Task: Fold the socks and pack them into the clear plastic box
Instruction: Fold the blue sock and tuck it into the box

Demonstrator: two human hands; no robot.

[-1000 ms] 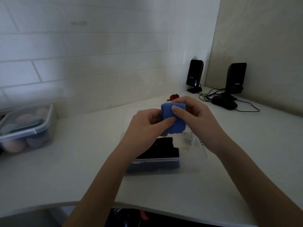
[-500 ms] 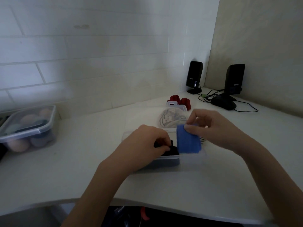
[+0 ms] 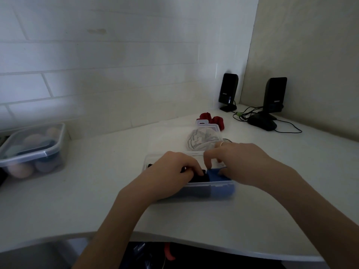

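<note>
Two folded socks sit in the clear plastic box (image 3: 194,186) at frame centre: left hand (image 3: 174,171) presses the black sock (image 3: 202,178), right hand (image 3: 242,164) tucks the blue sock (image 3: 215,176). Red socks (image 3: 211,120) and a grey sock (image 3: 200,141) remain behind.

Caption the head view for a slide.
Both hands tuck a folded blue sock beside black socks in the clear plastic box.

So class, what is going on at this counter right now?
A person is packing folded socks into a clear plastic box on the white counter. The right hand presses a blue sock into the box's right end, while the left hand holds the black socks aside. Red socks and a grey-white bundle lie behind, unpacked.
</note>
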